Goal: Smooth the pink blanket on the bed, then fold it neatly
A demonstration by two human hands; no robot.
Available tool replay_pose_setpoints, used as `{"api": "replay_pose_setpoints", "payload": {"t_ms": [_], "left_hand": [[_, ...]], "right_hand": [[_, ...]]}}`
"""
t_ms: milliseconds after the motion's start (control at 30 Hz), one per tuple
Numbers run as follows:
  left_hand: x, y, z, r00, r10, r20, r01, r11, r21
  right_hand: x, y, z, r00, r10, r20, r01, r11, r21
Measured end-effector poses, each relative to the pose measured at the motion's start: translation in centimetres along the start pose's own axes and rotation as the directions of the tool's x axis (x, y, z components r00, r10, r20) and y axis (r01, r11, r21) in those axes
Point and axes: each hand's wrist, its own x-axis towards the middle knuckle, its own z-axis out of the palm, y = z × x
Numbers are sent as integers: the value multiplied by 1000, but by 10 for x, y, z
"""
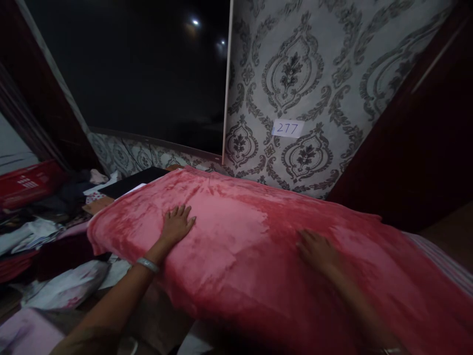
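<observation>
A pink-red plush blanket (236,236) lies spread over a raised surface and hangs down over its near edge. On its left part, my left hand (177,225) rests flat with the fingers spread, and a silvery bracelet circles that wrist. Farther right, my right hand (318,248) lies palm down on the blanket, its fingers stretched out and slightly blurred. Neither hand grips the cloth. Lighter and darker patches mark the pile, and small creases gather near the far edge.
A large dark television (140,69) hangs behind on the patterned wall (291,64), beside a paper label (287,128) reading 277. Clothes and bags (66,283) are heaped at left, near a red bag (29,185). Striped cloth (443,259) shows at right.
</observation>
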Motion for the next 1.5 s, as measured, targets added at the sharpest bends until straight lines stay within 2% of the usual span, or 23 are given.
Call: {"api": "replay_pose_setpoints", "payload": {"t_ms": [67,133,233,300,400,567,767,933,1167,1500], "left_hand": [[-1,1,-1,1000,-3,-20,3,1000,-12],[-1,-3,-2,1000,-5,-22,4,999,-51],[9,-17,-7,1000,2,-6,-2,995,-102],[22,-32,-12,1000,-16,-10,14,994,-104],[49,-62,-23,993,-115,-40,112,991,-80],[92,-116,-40,948,-298,-108,301,954,8],[123,-155,-36,910,-388,-149,403,911,88],[141,-169,-24,914,-378,-147,395,912,114],[151,-172,-15,923,-341,-178,368,917,154],[161,-185,-36,909,-361,-207,396,902,169]], "right_hand": [[19,-26,-5,992,-123,-39,125,990,61],[30,-51,-1,980,-195,-41,198,973,120],[29,-78,16,986,-164,-4,163,977,134],[23,-84,28,992,-125,-5,125,986,113],[18,-81,41,993,-116,-38,119,987,110],[19,-71,52,988,-120,-93,133,980,149],[17,-66,59,980,-115,-163,144,973,182],[16,-61,64,971,-107,-212,153,965,214],[16,-56,66,954,-147,-260,204,957,205],[13,-58,64,959,-126,-252,181,961,209]]}}
